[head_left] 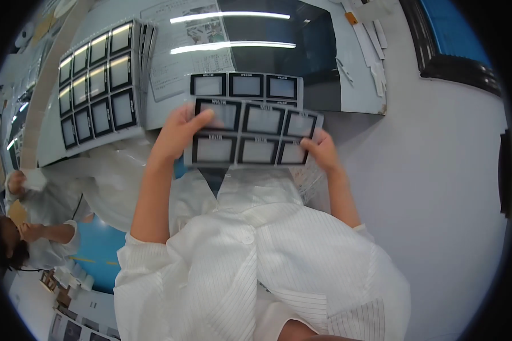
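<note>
I hold a flat, clear sheet (257, 137) of black-bordered rectangular panels, slightly tilted and a bit blurred, above the front edge of the table. My left hand (182, 132) is closed on its left edge, thumb on top. My right hand (323, 149) pinches its right edge, thumb over a corner panel. Just beyond it lies a second sheet (246, 86) with the same panels, its near part hidden under the first one. Whether the two sheets touch, I cannot tell.
On the left of the table stands a stack of similar panel sheets (99, 85). Printed papers (170, 51) lie beside a dark glossy mat (281, 48) that reflects the lights. Pale strips (374, 48) line the right edge. Another person's hand (31, 232) shows at the far left.
</note>
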`<action>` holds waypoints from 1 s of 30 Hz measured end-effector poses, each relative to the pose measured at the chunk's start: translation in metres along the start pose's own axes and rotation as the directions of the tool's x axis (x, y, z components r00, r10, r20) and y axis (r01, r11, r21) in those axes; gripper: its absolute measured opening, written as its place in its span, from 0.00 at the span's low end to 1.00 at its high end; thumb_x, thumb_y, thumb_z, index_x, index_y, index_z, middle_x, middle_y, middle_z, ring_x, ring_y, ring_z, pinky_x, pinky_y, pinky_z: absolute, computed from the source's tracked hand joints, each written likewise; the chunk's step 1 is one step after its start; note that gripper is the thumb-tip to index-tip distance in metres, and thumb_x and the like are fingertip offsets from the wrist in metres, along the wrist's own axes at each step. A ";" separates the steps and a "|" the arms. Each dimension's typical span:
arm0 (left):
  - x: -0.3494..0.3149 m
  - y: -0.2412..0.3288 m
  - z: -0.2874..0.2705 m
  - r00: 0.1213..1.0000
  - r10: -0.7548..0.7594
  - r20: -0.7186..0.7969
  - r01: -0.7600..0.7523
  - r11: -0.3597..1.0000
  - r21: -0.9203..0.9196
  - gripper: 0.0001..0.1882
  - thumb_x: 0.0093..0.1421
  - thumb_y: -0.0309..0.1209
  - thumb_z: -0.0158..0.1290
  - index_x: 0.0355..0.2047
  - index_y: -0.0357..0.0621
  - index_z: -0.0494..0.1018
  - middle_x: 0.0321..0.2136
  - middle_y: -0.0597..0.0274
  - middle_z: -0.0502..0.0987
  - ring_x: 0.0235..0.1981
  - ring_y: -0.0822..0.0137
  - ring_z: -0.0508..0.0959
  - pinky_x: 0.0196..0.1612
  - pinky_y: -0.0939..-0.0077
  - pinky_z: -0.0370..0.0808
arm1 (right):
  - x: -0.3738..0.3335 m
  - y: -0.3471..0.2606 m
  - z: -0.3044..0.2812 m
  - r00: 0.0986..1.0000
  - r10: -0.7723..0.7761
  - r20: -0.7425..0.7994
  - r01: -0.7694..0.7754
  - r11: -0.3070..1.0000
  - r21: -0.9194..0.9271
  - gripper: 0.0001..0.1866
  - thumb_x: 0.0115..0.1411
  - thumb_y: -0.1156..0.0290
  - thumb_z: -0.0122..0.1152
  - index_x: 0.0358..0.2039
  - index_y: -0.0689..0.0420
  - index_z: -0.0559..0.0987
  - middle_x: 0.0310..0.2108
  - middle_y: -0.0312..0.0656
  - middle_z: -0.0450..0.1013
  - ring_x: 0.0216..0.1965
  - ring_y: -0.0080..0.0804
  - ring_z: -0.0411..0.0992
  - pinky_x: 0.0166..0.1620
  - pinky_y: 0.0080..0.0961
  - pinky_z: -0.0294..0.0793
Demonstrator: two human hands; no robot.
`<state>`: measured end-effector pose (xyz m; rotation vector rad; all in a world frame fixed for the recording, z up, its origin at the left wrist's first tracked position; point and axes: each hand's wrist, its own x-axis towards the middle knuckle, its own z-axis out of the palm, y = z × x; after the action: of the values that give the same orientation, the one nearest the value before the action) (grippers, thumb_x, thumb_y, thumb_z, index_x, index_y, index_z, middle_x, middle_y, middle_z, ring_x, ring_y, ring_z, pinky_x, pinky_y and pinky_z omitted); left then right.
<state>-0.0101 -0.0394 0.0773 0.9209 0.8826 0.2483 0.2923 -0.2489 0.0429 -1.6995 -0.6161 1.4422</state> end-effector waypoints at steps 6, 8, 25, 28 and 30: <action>0.062 0.009 -0.008 0.672 0.689 -0.272 0.178 0.207 0.962 0.23 0.50 0.43 0.62 0.34 0.35 0.70 0.37 0.46 0.71 0.41 0.45 0.71 0.42 0.56 0.71 | 0.059 -0.069 -0.009 0.927 -0.269 -0.261 0.073 0.813 -0.578 0.23 0.50 0.60 0.70 0.39 0.64 0.74 0.30 0.38 0.74 0.33 0.25 0.71 0.37 0.24 0.73; 0.067 -0.009 -0.005 0.692 0.618 -0.373 0.222 0.310 0.924 0.24 0.53 0.41 0.60 0.40 0.34 0.66 0.41 0.43 0.69 0.45 0.44 0.69 0.46 0.54 0.69 | 0.066 -0.043 -0.022 0.866 -0.371 -0.335 -0.042 0.613 -0.789 0.31 0.51 0.55 0.68 0.44 0.67 0.69 0.33 0.43 0.72 0.35 0.25 0.71 0.37 0.24 0.72; 0.021 -0.067 0.056 0.973 -0.226 -0.049 0.161 0.814 -0.558 0.26 0.57 0.53 0.56 0.37 0.40 0.73 0.35 0.63 0.77 0.40 0.71 0.76 0.45 0.77 0.71 | 0.079 -0.135 0.014 0.984 -0.011 0.181 0.093 0.886 -0.455 0.20 0.58 0.61 0.62 0.42 0.65 0.77 0.34 0.40 0.76 0.37 0.24 0.72 0.41 0.25 0.72; 0.031 -0.070 0.051 0.969 -0.217 0.115 0.223 0.573 -0.789 0.22 0.59 0.47 0.56 0.44 0.42 0.72 0.38 0.64 0.77 0.44 0.67 0.75 0.51 0.74 0.69 | 0.080 -0.154 0.012 0.972 -0.072 0.223 0.178 0.845 -0.504 0.18 0.58 0.63 0.62 0.42 0.64 0.76 0.37 0.41 0.77 0.38 0.24 0.72 0.43 0.24 0.72; 0.036 -0.061 0.056 0.950 -0.282 0.131 0.265 0.515 -0.815 0.20 0.62 0.44 0.52 0.47 0.44 0.70 0.45 0.62 0.76 0.48 0.67 0.74 0.54 0.71 0.69 | 0.077 -0.194 0.013 0.955 -0.098 0.280 0.223 0.862 -0.456 0.17 0.58 0.65 0.62 0.43 0.64 0.76 0.37 0.40 0.76 0.38 0.23 0.72 0.44 0.24 0.71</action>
<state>0.0448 -0.0901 0.0260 -0.1321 0.7803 0.3530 0.3233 -0.0764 0.1576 -1.7895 -1.3231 1.4691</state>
